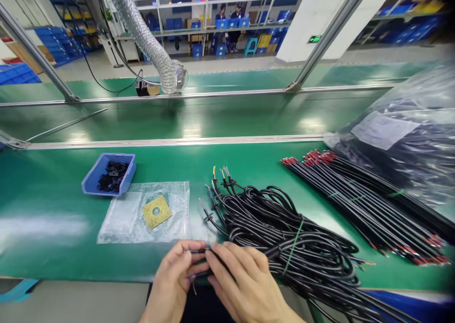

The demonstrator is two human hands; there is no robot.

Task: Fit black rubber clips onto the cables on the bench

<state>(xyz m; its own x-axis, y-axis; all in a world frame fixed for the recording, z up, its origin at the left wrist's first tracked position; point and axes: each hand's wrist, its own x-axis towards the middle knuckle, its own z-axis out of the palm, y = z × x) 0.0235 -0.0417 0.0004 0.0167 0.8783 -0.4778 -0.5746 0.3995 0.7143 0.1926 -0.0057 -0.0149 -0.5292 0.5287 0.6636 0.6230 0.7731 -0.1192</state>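
My left hand (174, 272) is closed, thumb and fingertips pinching the end of a black cable (198, 252) at the front edge of the green bench. My right hand (241, 273) lies over the same cable, its fingers bent round it and hiding much of it. Thin stripped wires (194, 285) stick out below the fingertips. Just right of my hands lies a heap of coiled black cables (270, 214), partly bound with a green tie (294, 245). Several of their ends show coloured wires and small black grommets (208, 216).
A blue bin (87, 185) of small black parts stands at the left. Near it, a yellow sponge with a hole (164, 212) lies on a clear plastic bag (179, 219). Red-tipped black cables (359, 204) and a large plastic bag (401, 129) occupy the right. A duct (149, 43) hangs behind.
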